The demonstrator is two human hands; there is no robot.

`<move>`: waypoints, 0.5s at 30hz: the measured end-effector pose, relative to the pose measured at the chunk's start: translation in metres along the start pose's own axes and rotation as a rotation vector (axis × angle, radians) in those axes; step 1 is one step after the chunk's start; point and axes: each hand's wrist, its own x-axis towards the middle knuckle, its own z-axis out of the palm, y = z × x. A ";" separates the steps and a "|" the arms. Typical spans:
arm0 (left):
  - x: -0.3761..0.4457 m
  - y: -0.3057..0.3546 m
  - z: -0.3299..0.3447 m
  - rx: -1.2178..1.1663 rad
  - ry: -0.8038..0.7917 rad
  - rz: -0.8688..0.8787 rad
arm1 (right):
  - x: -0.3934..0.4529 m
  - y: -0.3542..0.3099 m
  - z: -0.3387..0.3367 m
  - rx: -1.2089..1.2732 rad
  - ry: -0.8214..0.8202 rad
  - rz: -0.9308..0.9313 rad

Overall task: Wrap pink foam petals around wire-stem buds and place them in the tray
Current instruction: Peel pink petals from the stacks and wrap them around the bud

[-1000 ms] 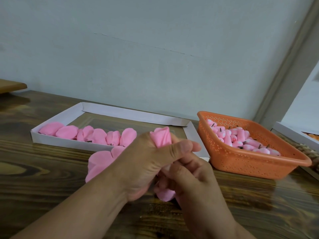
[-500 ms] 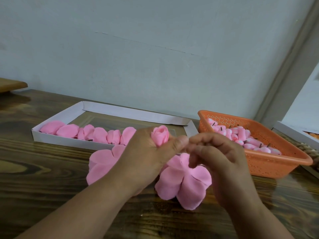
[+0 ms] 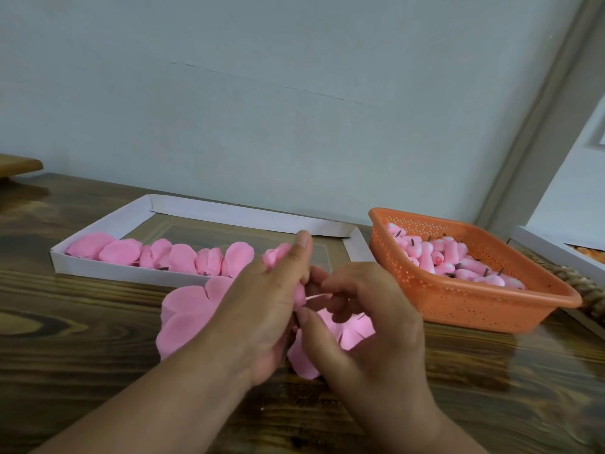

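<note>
While the left hand [image 3: 262,309] clamps the bud [image 3: 276,257] upright above its fingers, the right hand [image 3: 366,319] pinches the foam petal [image 3: 347,329] just beneath, nearer for wrapping; the tray [image 3: 98,224] lies beyond both.

My left hand [image 3: 262,309] is covering most of the bud [image 3: 276,257], so only its pink top is peeking out above my fingers, and its wire stem is staying out of sight. My right hand [image 3: 366,322] is hiding the middle of the petal piece [image 3: 350,329] I am pinching, and my moving fingertips are blurring. My left wrist is lying over part of the loose petals [image 3: 186,309] on the table. Both my forearms are running off the bottom edge. At the right edge, a white box [image 3: 556,247] and a woven thing [image 3: 579,283] are being cut off, too little showing to tell what they are.
</note>
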 end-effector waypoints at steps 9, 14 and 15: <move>-0.001 -0.005 0.001 -0.121 -0.076 -0.112 | -0.005 0.002 0.018 -0.035 0.069 0.065; -0.004 -0.006 0.003 -0.133 -0.100 -0.099 | -0.003 -0.007 0.018 0.116 0.111 0.191; -0.004 -0.006 0.002 -0.140 -0.125 -0.098 | -0.002 -0.009 0.018 0.190 0.108 0.264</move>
